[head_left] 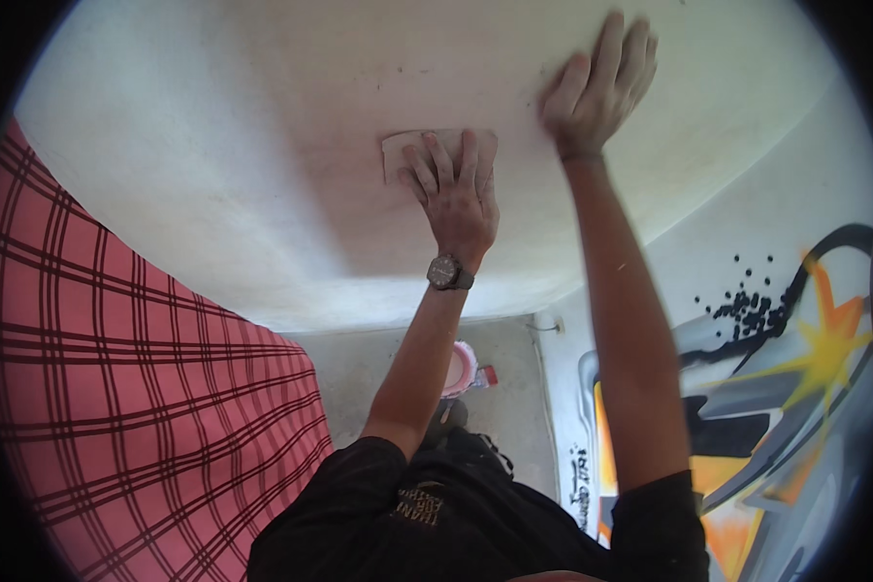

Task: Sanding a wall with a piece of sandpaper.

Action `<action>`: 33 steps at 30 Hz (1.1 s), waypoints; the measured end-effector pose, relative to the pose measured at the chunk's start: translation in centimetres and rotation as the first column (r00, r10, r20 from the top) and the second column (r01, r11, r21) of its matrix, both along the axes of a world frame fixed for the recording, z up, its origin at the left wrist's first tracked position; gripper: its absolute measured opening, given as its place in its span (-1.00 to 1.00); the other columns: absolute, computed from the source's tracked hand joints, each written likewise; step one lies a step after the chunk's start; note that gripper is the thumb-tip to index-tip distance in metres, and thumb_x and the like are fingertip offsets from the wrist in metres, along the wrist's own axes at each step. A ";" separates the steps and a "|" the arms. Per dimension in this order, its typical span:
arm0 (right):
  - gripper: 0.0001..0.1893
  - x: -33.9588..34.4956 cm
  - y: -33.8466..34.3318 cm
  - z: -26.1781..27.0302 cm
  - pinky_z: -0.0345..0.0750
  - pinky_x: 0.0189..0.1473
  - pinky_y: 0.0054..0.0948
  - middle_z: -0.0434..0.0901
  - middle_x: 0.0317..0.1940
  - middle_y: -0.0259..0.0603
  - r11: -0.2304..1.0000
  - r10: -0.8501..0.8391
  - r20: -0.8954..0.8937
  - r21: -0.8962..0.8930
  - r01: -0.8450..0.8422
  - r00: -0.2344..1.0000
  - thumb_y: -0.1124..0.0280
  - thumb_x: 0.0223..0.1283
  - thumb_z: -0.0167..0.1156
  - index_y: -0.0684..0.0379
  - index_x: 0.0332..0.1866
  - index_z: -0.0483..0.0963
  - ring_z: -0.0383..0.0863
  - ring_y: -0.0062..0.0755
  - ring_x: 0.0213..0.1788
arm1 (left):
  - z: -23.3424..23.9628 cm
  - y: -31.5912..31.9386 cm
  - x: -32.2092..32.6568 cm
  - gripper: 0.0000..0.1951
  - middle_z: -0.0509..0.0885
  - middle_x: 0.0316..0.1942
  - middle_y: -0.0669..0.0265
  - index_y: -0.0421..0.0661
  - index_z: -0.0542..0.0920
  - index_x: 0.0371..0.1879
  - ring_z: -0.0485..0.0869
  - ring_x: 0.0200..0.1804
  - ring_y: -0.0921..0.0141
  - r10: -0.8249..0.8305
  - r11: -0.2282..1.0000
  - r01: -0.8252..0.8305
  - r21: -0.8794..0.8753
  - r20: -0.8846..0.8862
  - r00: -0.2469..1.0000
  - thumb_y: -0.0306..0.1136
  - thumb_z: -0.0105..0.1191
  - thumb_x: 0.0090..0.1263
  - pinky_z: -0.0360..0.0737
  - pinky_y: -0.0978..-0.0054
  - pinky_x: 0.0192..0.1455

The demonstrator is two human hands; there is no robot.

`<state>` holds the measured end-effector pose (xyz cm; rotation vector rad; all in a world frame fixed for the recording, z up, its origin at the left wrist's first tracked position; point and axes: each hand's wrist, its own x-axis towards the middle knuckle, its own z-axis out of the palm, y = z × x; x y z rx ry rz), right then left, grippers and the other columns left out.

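Note:
A pale plastered wall point(262, 167) fills the upper part of the view. My left hand point(457, 193), with a dark watch on the wrist, holds a thin sheet point(401, 149) flat against it. The sheet looks like sandpaper; its upper edge and left corner show past my fingers. Higher up and to the right, my right hand point(604, 91) is raised with its palm towards the same wall. Its fingers are spread a little, slightly blurred, and nothing shows in them. Whether the palm touches the wall I cannot tell.
A red checked cloth point(153, 364) hangs along the left. Graffiti covers the right side wall point(764, 407). On the concrete floor point(513, 422), near my feet, stands a pink-rimmed bucket point(468, 367) with a small red object point(489, 376) beside it. A cable point(549, 327) runs by the corner.

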<state>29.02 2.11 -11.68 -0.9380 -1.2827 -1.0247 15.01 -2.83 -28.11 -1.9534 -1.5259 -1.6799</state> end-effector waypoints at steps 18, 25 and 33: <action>-0.36 -0.5 -0.7 -2.1 -0.04 0.62 0.26 0.16 0.62 0.24 0.996 -0.046 -0.126 -0.079 0.037 0.991 0.14 0.53 -0.23 0.24 0.60 0.26 0.08 0.36 0.65 | -0.1 0.6 1.1 -0.34 -0.06 0.72 -0.05 0.21 0.35 0.61 -0.22 0.67 -0.33 -0.043 0.999 0.042 0.026 0.020 0.999 -0.19 0.13 0.49 -0.34 -0.50 0.57; -0.35 -1.0 -0.8 -1.9 -0.03 0.62 0.24 0.15 0.62 0.23 0.998 -0.041 -0.125 -0.061 0.033 0.991 0.10 0.57 -0.25 0.23 0.61 0.25 0.08 0.34 0.65 | -4.9 -0.3 -2.0 -0.32 0.02 0.72 0.07 0.22 0.37 0.60 -0.17 0.70 -0.22 -0.031 0.999 0.029 -0.017 -0.117 0.993 -0.15 0.17 0.45 -0.30 -0.41 0.62; -0.35 -0.5 -0.8 -2.4 -0.04 0.63 0.23 0.16 0.62 0.23 0.997 -0.056 -0.110 -0.053 0.050 0.992 0.10 0.56 -0.24 0.22 0.61 0.25 0.08 0.33 0.65 | -2.1 0.8 -0.2 -0.28 0.03 0.71 0.05 0.13 0.32 0.62 -0.13 0.69 -0.23 0.003 0.999 -0.003 0.051 -0.011 1.000 -0.17 0.18 0.44 -0.22 -0.41 0.62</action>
